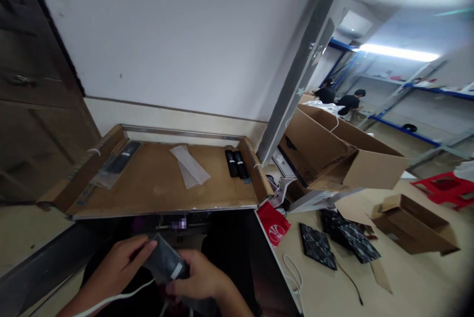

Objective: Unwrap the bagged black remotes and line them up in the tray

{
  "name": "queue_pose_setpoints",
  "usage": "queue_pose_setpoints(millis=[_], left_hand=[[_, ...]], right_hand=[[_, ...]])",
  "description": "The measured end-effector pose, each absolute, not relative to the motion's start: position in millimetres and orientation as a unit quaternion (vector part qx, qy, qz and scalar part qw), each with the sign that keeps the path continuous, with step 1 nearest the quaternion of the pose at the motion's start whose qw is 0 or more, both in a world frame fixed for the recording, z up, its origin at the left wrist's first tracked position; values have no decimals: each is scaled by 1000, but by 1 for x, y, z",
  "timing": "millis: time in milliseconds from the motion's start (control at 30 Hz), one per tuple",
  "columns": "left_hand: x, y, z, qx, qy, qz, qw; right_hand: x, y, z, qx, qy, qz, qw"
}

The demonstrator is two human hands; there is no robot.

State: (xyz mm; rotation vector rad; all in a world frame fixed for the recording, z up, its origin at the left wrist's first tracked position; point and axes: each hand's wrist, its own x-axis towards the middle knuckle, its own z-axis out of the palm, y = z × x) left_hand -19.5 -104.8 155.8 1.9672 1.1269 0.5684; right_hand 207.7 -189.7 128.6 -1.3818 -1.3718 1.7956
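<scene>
Low in front of me, both hands hold a black oblong device in a frosted plastic sleeve, with a white label near its lower end. My left hand pinches the sleeve's upper left edge between thumb and fingers. My right hand wraps the lower right end, thumb across the front. On the cardboard-lined tray beyond lie two bare black devices side by side at the right. A sleeved device rests at the left, and flat frosted sleeves lie mid-tray.
A white cable crosses by my left forearm. Right of the tray are a large open carton, a red bag and black patterned panels on the floor. A smaller carton stands farther right. Two people work far back.
</scene>
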Motion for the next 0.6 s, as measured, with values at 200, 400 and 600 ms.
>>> queue_pose_setpoints(millis=[200,400,600], left_hand=[[-16,-104,152,765,456,217,401],[-21,-105,160,774,465,235,360],[-29,-109,184,765,489,249,338]], right_hand=[[207,-196,124,-482,-435,729,219],[208,-194,128,-478,-480,703,216],[217,-198,126,-500,-525,653,219]])
